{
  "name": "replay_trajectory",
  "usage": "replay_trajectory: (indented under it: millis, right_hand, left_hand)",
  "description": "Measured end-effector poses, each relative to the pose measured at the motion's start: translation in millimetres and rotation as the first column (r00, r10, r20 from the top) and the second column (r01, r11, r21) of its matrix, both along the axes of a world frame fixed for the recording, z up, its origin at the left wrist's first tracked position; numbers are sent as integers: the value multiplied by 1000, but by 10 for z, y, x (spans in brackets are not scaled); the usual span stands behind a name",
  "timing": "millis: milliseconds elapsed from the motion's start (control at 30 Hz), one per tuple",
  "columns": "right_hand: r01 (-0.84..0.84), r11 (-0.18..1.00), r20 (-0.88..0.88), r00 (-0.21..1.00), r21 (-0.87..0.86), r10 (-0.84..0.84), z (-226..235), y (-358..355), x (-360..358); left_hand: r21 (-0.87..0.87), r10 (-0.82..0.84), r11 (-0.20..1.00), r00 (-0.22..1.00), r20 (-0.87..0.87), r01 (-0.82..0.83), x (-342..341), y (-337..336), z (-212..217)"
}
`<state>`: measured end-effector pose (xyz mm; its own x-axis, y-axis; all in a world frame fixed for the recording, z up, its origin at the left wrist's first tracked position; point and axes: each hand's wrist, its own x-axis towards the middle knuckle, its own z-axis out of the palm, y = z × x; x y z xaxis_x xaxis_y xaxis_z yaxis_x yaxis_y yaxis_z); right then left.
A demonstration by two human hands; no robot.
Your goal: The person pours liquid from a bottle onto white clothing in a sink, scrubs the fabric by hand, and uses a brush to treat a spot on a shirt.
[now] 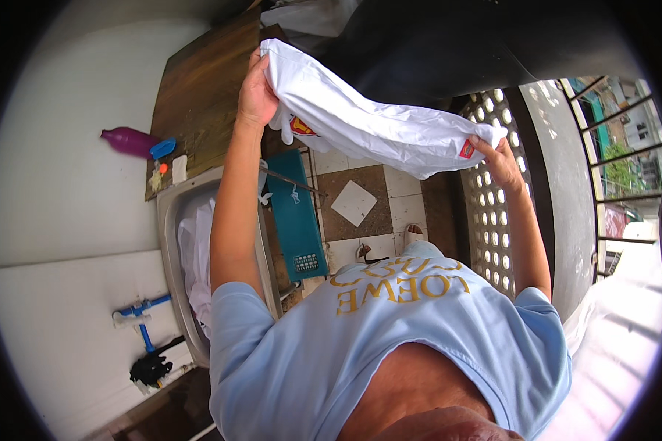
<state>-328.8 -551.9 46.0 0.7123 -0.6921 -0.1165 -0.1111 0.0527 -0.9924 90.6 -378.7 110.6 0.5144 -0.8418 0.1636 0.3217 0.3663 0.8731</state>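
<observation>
A white garment [375,121] is stretched between my two hands, held up in front of me and sagging in the middle. It bears a red and yellow emblem near its left end and a small red label at its right end. My left hand [258,97] is closed on the upper left corner, with the fingertips partly hidden behind the cloth. Lower down, my right hand [502,163] pinches the right end beside the red label. Whether the garment is a shirt or something else I cannot tell.
Left of me stands a metal sink [171,242] with white cloth [196,257] in it. A purple bottle [130,141] and a blue scoop-like item [162,148] are by the wooden counter [191,95]. A teal plastic piece [293,213] is beside the sink; a perforated wall [489,228] is at right.
</observation>
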Motion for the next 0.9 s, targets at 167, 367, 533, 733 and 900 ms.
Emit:
replay_trajectory:
  millis: [167, 367, 533, 733, 900]
  right_hand:
    - [11, 992, 90, 996, 125, -22, -503, -93, -159]
    - [-127, 945, 151, 985, 301, 84, -938, -171, -66]
    - [-120, 907, 124, 989, 404, 76, -1076, -264, 7]
    - [-49, 961, 45, 998, 274, 39, -1133, -415, 160]
    - [62, 773, -17, 996, -632, -93, -572, -67, 652]
  left_hand:
    - [-30, 79, 996, 996, -48, -80, -110, 66, -47]
    - [-15, 85, 996, 996, -4, -85, -293, 116, -47]
    - [219, 174, 948, 954, 245, -230, -697, 66, 132]
    - [366, 130, 896, 937, 324, -251, -713, 191, 34]
    - [357, 110, 906, 942, 318, -226, -875, 240, -66]
